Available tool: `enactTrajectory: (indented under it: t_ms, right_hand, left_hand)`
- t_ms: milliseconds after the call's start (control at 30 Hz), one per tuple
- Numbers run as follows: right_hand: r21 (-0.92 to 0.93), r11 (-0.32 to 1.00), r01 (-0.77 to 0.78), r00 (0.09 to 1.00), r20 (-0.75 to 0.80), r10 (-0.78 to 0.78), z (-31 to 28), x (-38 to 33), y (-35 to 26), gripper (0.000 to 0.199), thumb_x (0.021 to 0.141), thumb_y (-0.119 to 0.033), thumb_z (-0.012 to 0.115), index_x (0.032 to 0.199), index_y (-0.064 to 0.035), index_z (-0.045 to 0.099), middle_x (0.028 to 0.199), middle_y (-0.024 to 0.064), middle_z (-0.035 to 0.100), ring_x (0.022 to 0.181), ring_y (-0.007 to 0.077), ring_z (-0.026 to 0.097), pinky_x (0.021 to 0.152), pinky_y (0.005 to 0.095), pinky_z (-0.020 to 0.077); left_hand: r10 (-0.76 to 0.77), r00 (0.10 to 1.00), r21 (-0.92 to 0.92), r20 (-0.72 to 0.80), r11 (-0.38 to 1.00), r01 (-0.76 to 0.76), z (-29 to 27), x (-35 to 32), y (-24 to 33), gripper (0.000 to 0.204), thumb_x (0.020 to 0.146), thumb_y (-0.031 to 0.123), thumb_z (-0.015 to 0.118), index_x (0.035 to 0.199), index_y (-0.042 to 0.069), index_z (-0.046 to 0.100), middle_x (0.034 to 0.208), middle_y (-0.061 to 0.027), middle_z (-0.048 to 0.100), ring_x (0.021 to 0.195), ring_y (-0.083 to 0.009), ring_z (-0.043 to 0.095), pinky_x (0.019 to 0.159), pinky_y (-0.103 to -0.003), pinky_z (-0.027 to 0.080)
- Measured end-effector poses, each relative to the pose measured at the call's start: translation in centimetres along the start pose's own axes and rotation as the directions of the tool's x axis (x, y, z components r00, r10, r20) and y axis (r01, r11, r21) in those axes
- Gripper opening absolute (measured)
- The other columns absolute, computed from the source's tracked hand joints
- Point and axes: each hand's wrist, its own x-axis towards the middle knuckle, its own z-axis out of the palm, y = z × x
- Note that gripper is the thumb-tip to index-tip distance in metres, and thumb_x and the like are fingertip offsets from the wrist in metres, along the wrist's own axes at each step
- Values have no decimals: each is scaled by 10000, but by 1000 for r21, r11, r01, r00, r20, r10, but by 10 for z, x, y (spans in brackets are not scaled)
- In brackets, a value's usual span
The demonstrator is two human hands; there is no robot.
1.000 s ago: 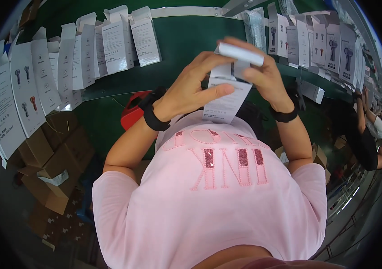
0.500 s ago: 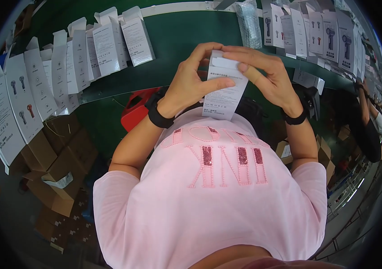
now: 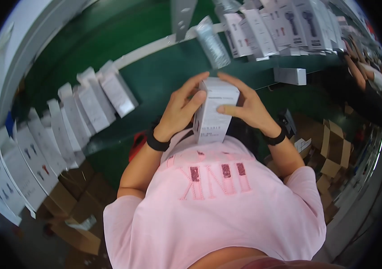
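Observation:
A white rectangular carton stands upright against my chest, its lower end resting on my pink shirt. My left hand grips its left side, fingers curled over the top edge. My right hand holds the right side, with the thumb pressed on the front face and fingers over the top. Both wrists wear black bands. The green table top lies just beyond the carton.
Rows of white product cartons lie along the table at left and more stand at the upper right. A single white box sits at the table's right edge. Brown cardboard boxes are on the floor. Another person works at far right.
The head view has shifted, with the table now higher and wider in the picture. The flat white pack my hands were folding now stands closed as a box between both hands.

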Motion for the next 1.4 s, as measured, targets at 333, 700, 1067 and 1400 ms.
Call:
enactTrajectory:
  t_ms: [333, 700, 1067, 1400]
  right_hand:
    - [-239, 893, -380, 666, -741, 86, -123, -87, 145, 757, 724, -144, 788, 1363, 35, 425, 1250, 209, 521, 1150, 297, 531, 980, 363, 421]
    - [-261, 893, -366, 706, -703, 84, -122, -80, 161, 848, 794, -58, 713, 1491, -27, 229, 1374, 246, 395, 1263, 385, 413, 1044, 411, 372]
    - [-460, 887, 45, 675, -640, -367, -123, -60, 63, 464, 851, -13, 652, 1290, 39, 511, 1233, 209, 544, 936, 269, 621, 823, 352, 518]
    - [-645, 704, 298, 622, -428, -656, -106, 12, -53, 394, 661, -36, 797, 1023, 15, 649, 1019, 124, 666, 928, 272, 602, 821, 327, 479]
  left_hand:
    - [51, 875, 220, -481, 974, 64, 29, 305, -23, 1052, 776, 331, 763, 1449, -115, 90, 1413, -354, 350, 1317, -402, 401, 1093, -429, 331]
    - [-3, 761, 558, -649, 678, 478, -77, 477, -99, 1019, 595, 467, 841, 1436, 159, 357, 1265, -269, 524, 1159, -411, 543, 992, -458, 448]
    - [-16, 579, -333, -815, 830, -446, -19, 389, -9, 541, 741, 161, 686, 1187, 23, 413, 1113, -130, 541, 990, -302, 578, 856, -426, 509]
    - [-178, 969, -872, -169, 485, -63, 94, 111, 49, 459, 914, 251, 517, 1317, 39, 458, 1307, -107, 549, 1205, -258, 526, 1021, -417, 418]
